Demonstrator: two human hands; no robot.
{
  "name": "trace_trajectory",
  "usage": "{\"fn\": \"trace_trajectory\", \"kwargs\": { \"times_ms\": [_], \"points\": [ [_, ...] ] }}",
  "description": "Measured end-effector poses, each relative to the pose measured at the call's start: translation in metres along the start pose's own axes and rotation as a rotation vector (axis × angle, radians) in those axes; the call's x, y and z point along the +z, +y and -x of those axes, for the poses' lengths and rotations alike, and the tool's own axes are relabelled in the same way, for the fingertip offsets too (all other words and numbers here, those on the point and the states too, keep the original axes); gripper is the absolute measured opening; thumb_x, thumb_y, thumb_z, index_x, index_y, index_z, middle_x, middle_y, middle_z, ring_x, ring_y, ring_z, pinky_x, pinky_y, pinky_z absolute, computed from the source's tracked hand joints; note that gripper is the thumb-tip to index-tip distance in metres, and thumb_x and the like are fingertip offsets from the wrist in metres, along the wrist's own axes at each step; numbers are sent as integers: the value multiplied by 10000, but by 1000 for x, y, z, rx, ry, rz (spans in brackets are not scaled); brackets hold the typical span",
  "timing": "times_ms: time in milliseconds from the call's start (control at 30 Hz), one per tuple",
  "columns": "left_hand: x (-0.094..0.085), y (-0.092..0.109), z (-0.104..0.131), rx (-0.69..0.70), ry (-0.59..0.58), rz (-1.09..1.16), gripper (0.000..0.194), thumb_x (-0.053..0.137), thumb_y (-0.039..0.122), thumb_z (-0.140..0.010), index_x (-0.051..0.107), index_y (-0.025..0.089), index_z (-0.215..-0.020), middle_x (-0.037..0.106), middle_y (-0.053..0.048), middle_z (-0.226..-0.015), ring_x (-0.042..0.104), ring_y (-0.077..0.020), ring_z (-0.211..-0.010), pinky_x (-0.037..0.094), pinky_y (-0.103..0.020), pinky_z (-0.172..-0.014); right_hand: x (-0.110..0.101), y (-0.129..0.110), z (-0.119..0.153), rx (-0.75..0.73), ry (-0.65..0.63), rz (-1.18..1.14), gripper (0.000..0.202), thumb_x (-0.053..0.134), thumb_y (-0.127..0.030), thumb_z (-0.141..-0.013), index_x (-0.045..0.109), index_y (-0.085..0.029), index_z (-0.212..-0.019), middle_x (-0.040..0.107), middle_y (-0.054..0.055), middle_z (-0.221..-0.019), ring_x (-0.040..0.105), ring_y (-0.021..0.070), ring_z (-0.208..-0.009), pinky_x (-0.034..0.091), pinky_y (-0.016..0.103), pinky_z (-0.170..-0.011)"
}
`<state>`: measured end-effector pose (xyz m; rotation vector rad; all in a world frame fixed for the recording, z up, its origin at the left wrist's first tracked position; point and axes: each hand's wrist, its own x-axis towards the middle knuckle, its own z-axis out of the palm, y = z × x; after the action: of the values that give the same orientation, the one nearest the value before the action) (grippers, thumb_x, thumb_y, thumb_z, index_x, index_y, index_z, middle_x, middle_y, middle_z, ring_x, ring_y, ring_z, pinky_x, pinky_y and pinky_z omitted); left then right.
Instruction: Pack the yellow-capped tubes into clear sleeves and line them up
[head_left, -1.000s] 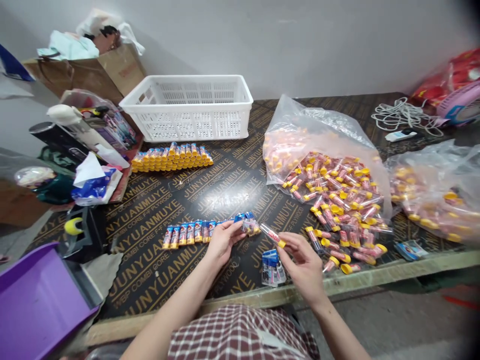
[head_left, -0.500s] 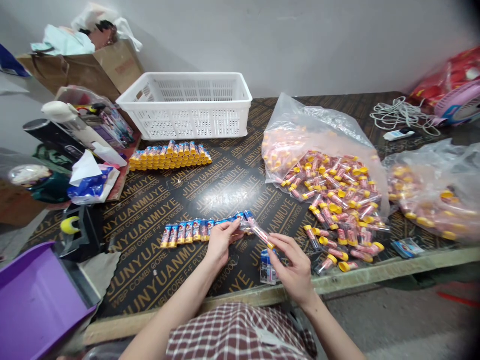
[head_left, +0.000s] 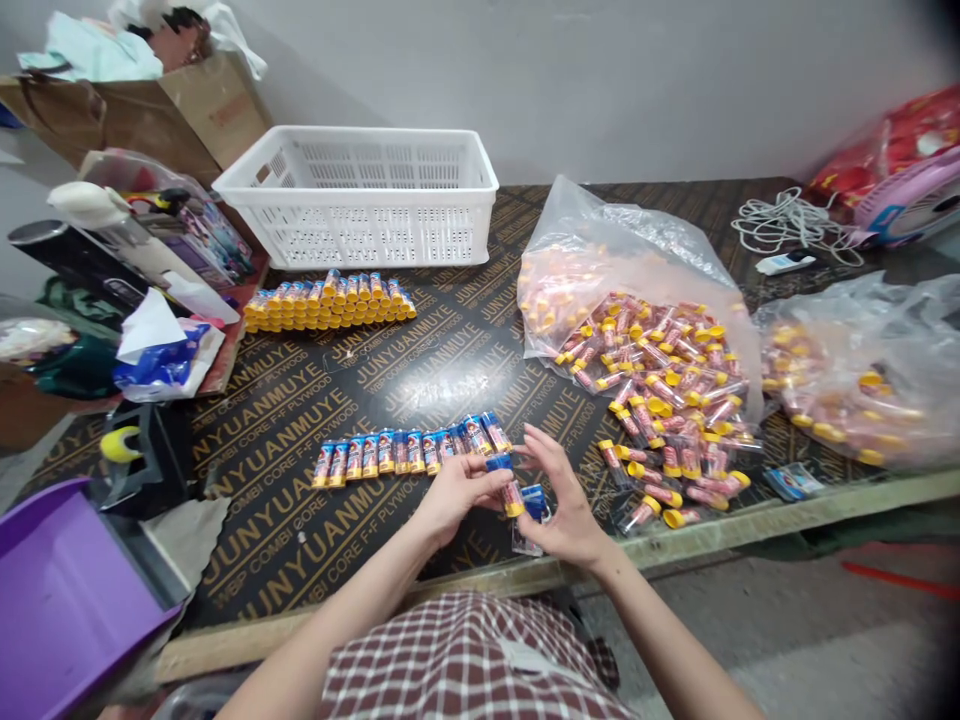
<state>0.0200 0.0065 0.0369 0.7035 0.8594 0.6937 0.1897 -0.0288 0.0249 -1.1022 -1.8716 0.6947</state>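
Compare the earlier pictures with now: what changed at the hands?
The tube, earlier pinched by the right hand, is now in the left hand, blue showing at its far end. The right hand shifted left and opened beside it; the left hand drew back slightly. The white basket and stacked tubes stayed put.

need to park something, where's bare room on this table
The widest bare patch of table lies between the stacked tubes, tube row and plastic bag. Another sits between the row and the purple dustpan. It is crowded at right, with loose tubes and a second bag, and around the left hand and right hand.
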Motion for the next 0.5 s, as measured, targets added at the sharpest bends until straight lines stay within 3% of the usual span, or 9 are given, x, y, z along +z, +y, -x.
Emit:
{"fn": "trace_trajectory", "kwargs": {
  "times_ms": [133,233,500],
  "points": [
    [1,-7,1,-25,-29,-30,339,773,363,-627,710,91,-819,683,-56,-683,612,-122,-571,489,-231,-575,-1,-1,0,19,-131,-97,820,507,-54,-647,264,-239,-1408,398,95,-1408,427,250,-1275,418,424,-1031],
    [1,-9,0,-32,-22,-22,351,780,369,-616,706,90,-816,679,-63,-696,616,-127,-580,494,-235,-575,1,1,2,45,-109,-126,779,510,-59,-644,314,-216,-1381,464,100,-1357,478,241,-1235,425,407,-1029],
    [4,-11,1,-15,22,-11,386,784,364,-603,688,82,-848,678,-73,-730,609,-131,-594,486,-238,-571,7,-1,2,65,-86,-210,794,511,-54,-651,283,-232,-1390,465,98,-1354,513,221,-1205,431,379,-1019]
  ]
}}
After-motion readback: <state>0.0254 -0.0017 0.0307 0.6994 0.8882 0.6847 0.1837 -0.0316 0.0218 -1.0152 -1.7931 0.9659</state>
